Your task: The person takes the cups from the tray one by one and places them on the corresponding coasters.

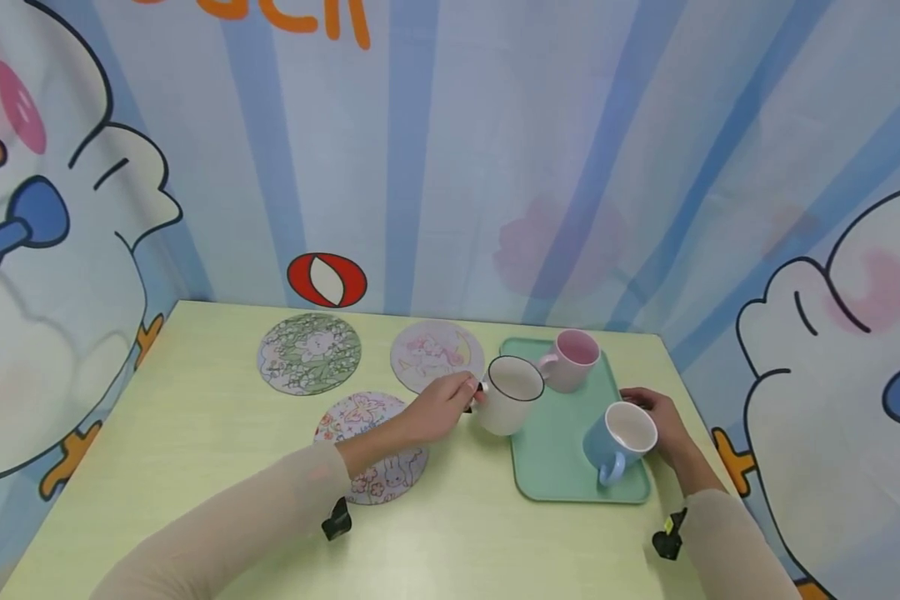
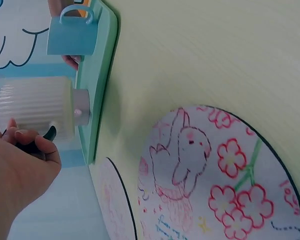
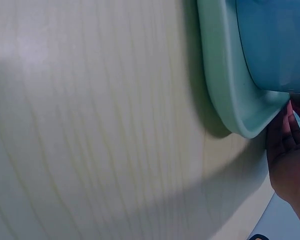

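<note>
My left hand (image 1: 441,408) pinches the handle of a white ribbed mug (image 1: 507,408) with a dark rim. This mug is held up over the left edge of a green tray (image 1: 555,454); in the left wrist view the fingers bend round its dark-marked handle. On the tray, a pink mug (image 1: 574,362) stands at the back and a light blue mug (image 1: 617,442) near the front right. Beside the tray's right edge is my right hand (image 1: 663,427), close behind the blue mug. Its fingers look fairly straight in the right wrist view, partly hidden by that mug.
Three round patterned mats lie left of the tray: a green one (image 1: 310,354), a pink one (image 1: 437,350) and a flowered one (image 1: 390,479) partly under the left forearm. A cartoon-printed curtain (image 1: 465,167) rises along the table's (image 1: 195,483) back edge.
</note>
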The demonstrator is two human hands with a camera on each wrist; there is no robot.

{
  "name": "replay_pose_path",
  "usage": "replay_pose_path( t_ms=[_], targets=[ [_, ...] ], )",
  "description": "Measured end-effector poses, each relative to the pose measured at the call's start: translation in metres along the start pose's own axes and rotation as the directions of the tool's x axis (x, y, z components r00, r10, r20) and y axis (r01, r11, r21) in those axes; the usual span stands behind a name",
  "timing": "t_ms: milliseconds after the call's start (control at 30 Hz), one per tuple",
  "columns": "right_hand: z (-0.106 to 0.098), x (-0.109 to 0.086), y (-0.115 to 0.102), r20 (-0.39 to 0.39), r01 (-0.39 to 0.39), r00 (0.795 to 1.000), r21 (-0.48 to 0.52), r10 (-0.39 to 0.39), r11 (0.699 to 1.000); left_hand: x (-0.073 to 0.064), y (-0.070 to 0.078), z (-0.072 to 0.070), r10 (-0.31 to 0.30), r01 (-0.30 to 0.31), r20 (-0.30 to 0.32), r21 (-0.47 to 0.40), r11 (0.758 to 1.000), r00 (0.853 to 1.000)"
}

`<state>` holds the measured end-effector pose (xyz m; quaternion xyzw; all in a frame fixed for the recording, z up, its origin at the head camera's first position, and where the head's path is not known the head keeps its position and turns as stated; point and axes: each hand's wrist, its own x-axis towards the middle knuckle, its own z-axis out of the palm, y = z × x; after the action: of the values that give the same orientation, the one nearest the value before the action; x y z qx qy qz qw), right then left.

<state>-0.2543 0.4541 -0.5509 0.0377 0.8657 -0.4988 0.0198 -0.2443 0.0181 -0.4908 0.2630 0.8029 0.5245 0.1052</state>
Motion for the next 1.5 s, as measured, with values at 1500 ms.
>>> replay_pose_path(
  t_ms=[1500],
  targets=[
    [0.0,0.005,0.004,-0.007,-0.017,1.0,-0.007,0.017,1.0,-0.043,-0.028,-0.079,-0.113,0.122,-0.221,0.027,0.992,0.969]
  ],
)
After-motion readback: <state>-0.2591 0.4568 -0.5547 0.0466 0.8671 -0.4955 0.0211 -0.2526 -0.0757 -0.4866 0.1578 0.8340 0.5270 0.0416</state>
